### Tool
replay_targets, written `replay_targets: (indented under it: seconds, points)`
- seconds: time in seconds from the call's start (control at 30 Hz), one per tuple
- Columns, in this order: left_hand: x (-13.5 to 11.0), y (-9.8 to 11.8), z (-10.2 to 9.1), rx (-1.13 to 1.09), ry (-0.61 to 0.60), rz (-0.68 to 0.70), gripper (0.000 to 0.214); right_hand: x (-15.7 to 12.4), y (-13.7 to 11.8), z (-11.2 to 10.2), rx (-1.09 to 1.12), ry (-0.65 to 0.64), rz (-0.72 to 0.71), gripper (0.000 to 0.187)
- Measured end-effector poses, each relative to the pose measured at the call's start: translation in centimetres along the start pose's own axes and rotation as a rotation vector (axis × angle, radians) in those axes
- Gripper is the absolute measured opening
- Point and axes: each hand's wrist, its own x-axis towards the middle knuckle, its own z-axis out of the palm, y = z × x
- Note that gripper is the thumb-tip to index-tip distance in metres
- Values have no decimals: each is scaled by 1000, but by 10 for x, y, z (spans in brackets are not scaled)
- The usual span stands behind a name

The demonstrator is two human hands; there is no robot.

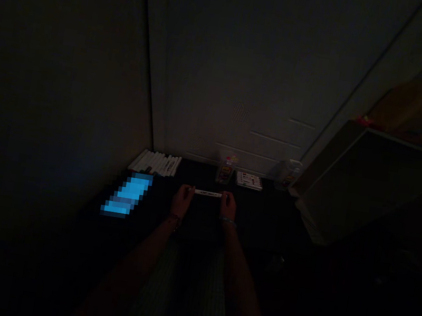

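Observation:
A white marker (207, 193) with dark print along its barrel is held level above the dark table. My left hand (182, 199) pinches its left end, and my right hand (228, 205) grips the other end, so both tips are hidden by fingers. Behind and to the left, a row of white markers (158, 163) lies side by side. Beyond my right hand rests a flat pack of white markers (249, 180). A clear plastic container (226, 169) with a few coloured items inside stands straight behind the held marker.
On the left a blue glowing screen (127, 195), pixelated, lies on the dark table (265, 217). Another clear container (288, 174) stands at the back right against the wall (249, 68). A cabinet (367, 183) with items on top is at the right. The room is very dim.

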Motion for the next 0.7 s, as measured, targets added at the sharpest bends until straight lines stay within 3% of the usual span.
replay_targets:
  seconds: [0.7]
  points:
    - [1, -8, 0, 62, -19, -18, 26, 2, 2, 1, 14, -9, 31, 28]
